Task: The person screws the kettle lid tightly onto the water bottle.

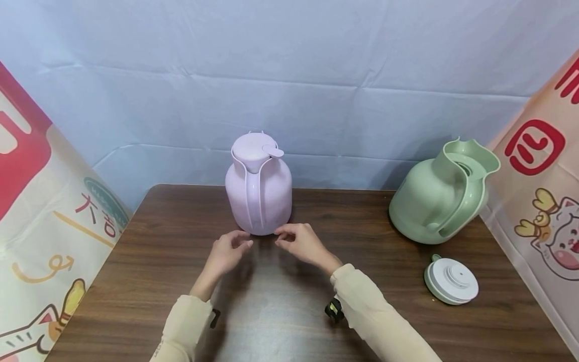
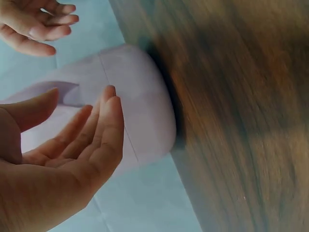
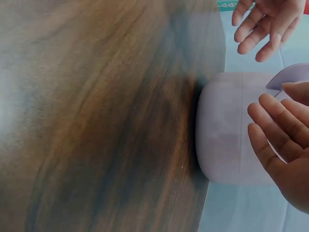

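Observation:
A lilac thermos jug [image 1: 280, 196] stands upright near the table's back edge, its lid on and its handle facing me. My left hand [image 1: 228, 251] hovers in front of the jug's lower left, fingers loosely bent with nothing between them. On the other side, my right hand [image 1: 302, 244] is held near the base, also bare and relaxed. In the left wrist view the left hand [image 2: 72, 150] overlaps the jug's pale body [image 2: 140, 106], thumb apart from the fingers. The right wrist view has the right hand [image 3: 289, 140] in front of the jug with fingers spread.
At the right of the wooden table [image 1: 280, 311] stands a green thermos jug [image 1: 416, 206] with its top uncovered. A white and green round stopper [image 1: 452, 281] lies in front of it. A pale cloth backdrop [image 1: 325, 110] hangs behind, with printed cloths at both sides.

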Available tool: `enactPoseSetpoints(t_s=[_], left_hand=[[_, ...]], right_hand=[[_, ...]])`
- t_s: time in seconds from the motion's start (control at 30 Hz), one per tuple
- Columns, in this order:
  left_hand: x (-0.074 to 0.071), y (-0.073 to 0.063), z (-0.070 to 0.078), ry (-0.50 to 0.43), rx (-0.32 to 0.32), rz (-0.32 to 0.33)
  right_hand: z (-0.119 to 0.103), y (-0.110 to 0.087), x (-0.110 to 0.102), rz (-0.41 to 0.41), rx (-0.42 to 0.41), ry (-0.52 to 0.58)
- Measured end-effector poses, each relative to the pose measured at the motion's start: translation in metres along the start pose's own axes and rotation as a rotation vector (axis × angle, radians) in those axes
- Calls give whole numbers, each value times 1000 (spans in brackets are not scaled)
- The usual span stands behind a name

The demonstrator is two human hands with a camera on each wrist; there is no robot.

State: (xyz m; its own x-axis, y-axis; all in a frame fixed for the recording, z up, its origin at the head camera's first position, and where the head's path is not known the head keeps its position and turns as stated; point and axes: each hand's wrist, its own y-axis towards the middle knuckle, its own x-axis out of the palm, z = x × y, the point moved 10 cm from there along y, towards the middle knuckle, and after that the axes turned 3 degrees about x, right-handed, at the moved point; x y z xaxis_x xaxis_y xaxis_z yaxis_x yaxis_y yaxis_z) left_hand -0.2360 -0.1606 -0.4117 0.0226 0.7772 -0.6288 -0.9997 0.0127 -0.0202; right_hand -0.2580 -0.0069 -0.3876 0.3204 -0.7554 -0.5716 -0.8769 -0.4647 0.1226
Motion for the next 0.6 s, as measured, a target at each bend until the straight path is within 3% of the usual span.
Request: enactPoseSetpoints(t_s=[0.33, 0.6], left_hand=[[20, -13, 10, -29, 64, -40], [28, -25, 20, -1, 116, -63]], right_hand=[[13, -13, -1, -8, 27, -56], [20, -24, -8, -26, -7, -150]])
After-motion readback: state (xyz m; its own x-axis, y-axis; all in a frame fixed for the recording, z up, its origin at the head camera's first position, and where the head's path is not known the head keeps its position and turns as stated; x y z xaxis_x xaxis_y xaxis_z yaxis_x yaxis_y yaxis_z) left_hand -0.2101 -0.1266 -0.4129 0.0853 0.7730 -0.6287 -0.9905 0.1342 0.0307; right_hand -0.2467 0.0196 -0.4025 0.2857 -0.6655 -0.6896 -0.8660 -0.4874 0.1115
